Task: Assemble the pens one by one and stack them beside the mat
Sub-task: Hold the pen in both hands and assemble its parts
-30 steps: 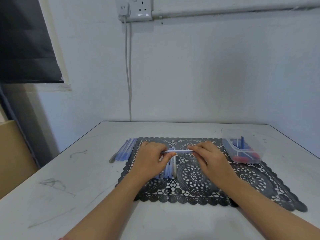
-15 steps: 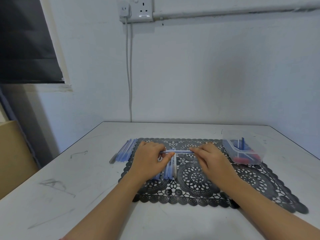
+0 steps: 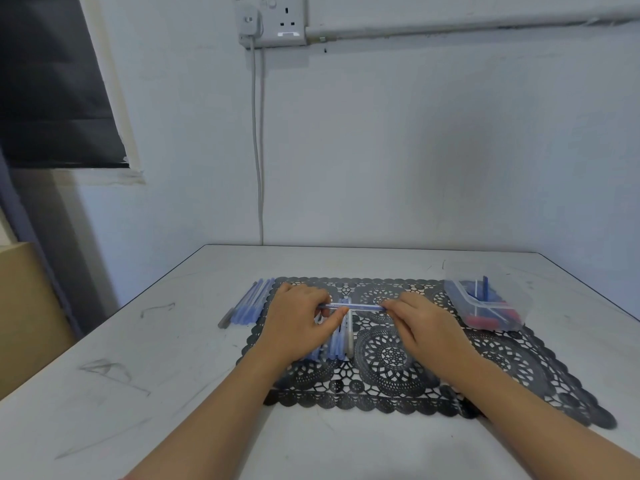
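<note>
- Head view: a pen (image 3: 356,307) is held level above the black lace mat (image 3: 512,362), pinched at either end.
- The left hand (image 3: 298,320) is closed on the pen's left end, thumb and fingertips pressed round the barrel.
- The right hand (image 3: 426,323) is closed on the pen's right end in the same pinch.
- A bundle of loose pen barrels (image 3: 337,344) is seen lying on the mat under the left hand, partly hidden by it.
- A row of finished pens (image 3: 247,303) is laid on the white table (image 3: 138,375), just beside the mat's left edge.
- A clear plastic box (image 3: 485,306) is set on the mat's far right corner; blue and red parts are seen inside it.
- A wall socket (image 3: 277,22) with a hanging cable is mounted above the table.
</note>
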Demonstrator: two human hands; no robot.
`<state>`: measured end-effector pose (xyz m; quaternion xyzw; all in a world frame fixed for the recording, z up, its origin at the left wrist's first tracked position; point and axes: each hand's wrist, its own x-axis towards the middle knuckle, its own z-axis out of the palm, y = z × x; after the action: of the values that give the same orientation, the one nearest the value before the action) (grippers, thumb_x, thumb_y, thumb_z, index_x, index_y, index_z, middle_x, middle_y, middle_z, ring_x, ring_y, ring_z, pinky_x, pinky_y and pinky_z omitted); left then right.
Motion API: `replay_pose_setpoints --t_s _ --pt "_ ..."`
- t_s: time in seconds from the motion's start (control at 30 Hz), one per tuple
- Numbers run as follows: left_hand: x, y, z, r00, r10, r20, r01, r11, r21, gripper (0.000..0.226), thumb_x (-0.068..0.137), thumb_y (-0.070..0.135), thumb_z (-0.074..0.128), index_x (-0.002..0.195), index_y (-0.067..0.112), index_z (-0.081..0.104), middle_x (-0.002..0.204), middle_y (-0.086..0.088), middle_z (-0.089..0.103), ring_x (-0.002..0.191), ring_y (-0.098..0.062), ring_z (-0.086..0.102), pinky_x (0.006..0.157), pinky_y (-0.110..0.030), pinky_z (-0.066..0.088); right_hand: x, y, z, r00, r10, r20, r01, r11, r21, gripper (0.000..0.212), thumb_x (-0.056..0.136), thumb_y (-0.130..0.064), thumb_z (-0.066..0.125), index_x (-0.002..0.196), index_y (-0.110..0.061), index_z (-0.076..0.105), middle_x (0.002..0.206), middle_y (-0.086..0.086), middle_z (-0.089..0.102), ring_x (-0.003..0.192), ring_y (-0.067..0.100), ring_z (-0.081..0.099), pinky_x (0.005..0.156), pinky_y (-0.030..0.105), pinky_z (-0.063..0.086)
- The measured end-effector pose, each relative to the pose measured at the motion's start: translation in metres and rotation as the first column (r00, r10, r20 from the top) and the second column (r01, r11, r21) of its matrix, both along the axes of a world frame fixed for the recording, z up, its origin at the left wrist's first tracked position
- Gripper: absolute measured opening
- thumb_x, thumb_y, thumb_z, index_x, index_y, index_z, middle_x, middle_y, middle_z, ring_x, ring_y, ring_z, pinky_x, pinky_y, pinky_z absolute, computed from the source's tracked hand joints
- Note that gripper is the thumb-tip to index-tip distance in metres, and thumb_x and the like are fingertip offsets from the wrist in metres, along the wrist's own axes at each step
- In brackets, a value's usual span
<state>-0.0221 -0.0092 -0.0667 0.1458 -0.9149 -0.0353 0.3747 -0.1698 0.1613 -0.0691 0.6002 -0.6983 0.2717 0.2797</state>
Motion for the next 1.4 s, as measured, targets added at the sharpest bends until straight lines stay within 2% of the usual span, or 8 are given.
replay_pose_setpoints --t_s 0.13,0.53,0.73,0.97,1.07,1.17,1.27,1.4 --pt "0.0 0.0004 0.0005 1.0 -0.005 -0.004 0.005 1.0 0.005 0.036 0.083 0.057 0.042 0.06 0.028 0.04 0.051 0.013 0.035 0.055 -0.007 0.04 0.069 -0.027 0.027 -0.0022 0.0 -0.0012 1.0 0.011 0.004 -0.01 1.0 -0.003 0.036 0.087 -0.025 0.037 0.097 -0.01 0.068 0.077 -0.002 0.062 0.066 0.013 0.058 0.047 0.028 0.052" --pt "-0.0001 -0.0008 -0.001 1.0 -0.022 0.008 0.022 0.999 0.034 0.038 0.082 0.06 0.04 0.059 0.03 0.037 0.052 0.013 0.037 0.056 -0.005 0.041 0.07 -0.027 0.033 -0.0021 0.0011 0.0013 0.999 0.036 0.0 -0.036 0.999 -0.016 0.033 0.084 -0.022 0.038 0.096 -0.014 0.068 0.074 -0.007 0.064 0.06 0.009 0.057 0.046 0.026 0.051" --pt "0.0009 0.0001 -0.0002 0.999 -0.034 -0.012 0.035 0.998 0.043 0.039 0.082 0.06 0.041 0.056 0.032 0.033 0.051 0.012 0.039 0.056 -0.004 0.041 0.068 -0.026 0.031 -0.0052 0.0018 0.0019 0.999 0.038 0.004 -0.038 0.999 -0.03 0.03 0.081 -0.02 0.046 0.098 -0.017 0.071 0.079 -0.006 0.071 0.061 0.01 0.065 0.048 0.026 0.054" --pt "0.0007 -0.0011 -0.0001 0.999 -0.021 -0.029 0.022 0.999 0.04 0.04 0.082 0.06 0.042 0.055 0.033 0.03 0.05 0.014 0.036 0.054 0.0 0.039 0.067 -0.025 0.03 -0.0031 0.0033 0.0034 0.995 0.06 0.077 -0.054 0.995 -0.082 0.034 0.087 -0.033 0.043 0.103 -0.022 0.071 0.08 -0.009 0.073 0.062 0.005 0.065 0.053 0.027 0.056" --pt "0.0002 -0.0026 -0.0004 0.999 -0.016 -0.041 0.018 0.999 0.04 0.04 0.083 0.059 0.043 0.056 0.029 0.037 0.049 0.014 0.034 0.053 -0.001 0.038 0.063 -0.023 0.028 -0.0009 0.0055 0.0063 0.993 0.02 0.117 -0.009 0.996 -0.091 0.034 0.088 -0.044 0.043 0.106 -0.03 0.069 0.07 -0.013 0.069 0.054 -0.002 0.057 0.049 0.026 0.054" --pt "0.0004 -0.0051 -0.0006 0.998 -0.006 -0.059 0.009 0.999 0.043 0.041 0.083 0.057 0.045 0.056 0.026 0.041 0.048 0.013 0.034 0.051 -0.001 0.037 0.059 -0.018 0.023 0.0006 0.0057 0.0074 0.99 -0.058 0.132 0.063 0.997 -0.039 0.043 0.089 -0.053 0.035 0.12 -0.032 0.058 0.053 -0.015 0.052 0.046 -0.01 0.038 0.045 0.022 0.049" --pt "0.0019 -0.0063 0.0002 0.997 -0.005 -0.078 0.01 0.998 0.069 0.04 0.082 0.057 0.045 0.053 0.031 0.034 0.046 0.013 0.033 0.049 -0.001 0.037 0.058 -0.017 0.022 0.0008 0.0066 0.0055 0.971 -0.032 0.237 0.04 0.999 -0.03 0.039 0.095 -0.041 0.029 0.131 -0.031 0.039 0.059 -0.009 0.05 0.052 0.0 0.045 0.048 0.022 0.041" --pt "0.0028 -0.0074 0.0022 0.996 0.009 -0.092 -0.001 0.997 0.083 0.043 0.082 0.057 0.044 0.051 0.032 0.028 0.045 0.011 0.032 0.047 -0.002 0.036 0.056 -0.016 0.022 0.0016 0.0086 0.0073 0.948 0.015 0.319 0.004 0.998 -0.061 0.038 0.096 -0.013 0.031 0.131 -0.027 0.03 0.062 -0.002 0.048 0.054 0.012 0.046 0.049 0.029 0.037"
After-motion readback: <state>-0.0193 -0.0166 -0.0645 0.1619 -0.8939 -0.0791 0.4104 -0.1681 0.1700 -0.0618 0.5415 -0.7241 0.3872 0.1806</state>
